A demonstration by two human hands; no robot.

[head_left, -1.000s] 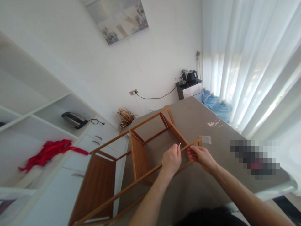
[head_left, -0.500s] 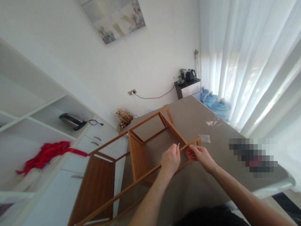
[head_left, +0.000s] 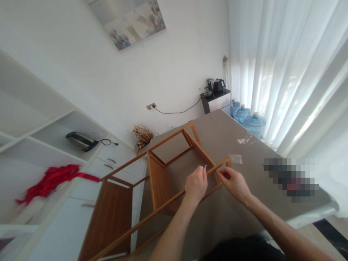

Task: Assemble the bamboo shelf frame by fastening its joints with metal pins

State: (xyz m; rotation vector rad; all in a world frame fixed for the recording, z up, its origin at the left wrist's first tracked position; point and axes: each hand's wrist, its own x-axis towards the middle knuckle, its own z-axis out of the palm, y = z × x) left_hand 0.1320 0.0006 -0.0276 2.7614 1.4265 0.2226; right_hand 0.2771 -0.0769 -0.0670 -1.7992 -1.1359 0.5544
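Note:
A brown wooden shelf frame (head_left: 161,177) with slatted or flat shelf boards lies on its side across a grey table (head_left: 252,177). My left hand (head_left: 196,183) is closed beside its near rail, and the tip of a thin, pale metal rod (head_left: 205,166) pokes up from the fingers. To the right, my right hand (head_left: 235,184) pinches at the same rail, near the joint with the end board. Whatever lies between its thumb and forefinger is too small to name. Just beyond this hand rests a small clear plastic bag (head_left: 235,158).
A pixelated dark item (head_left: 290,179) lies at the table's right. Left are white cabinets (head_left: 78,210) with a kettle (head_left: 83,141) and red cloth (head_left: 51,181). Blue water bottles (head_left: 254,125) stand by the curtain, and dried stalks (head_left: 143,137) at the wall.
My right hand has turned and drawn back slightly, its fingertips now pinched at the rail's upper side. My left hand stays nearly still with the rod. The view has shifted a little.

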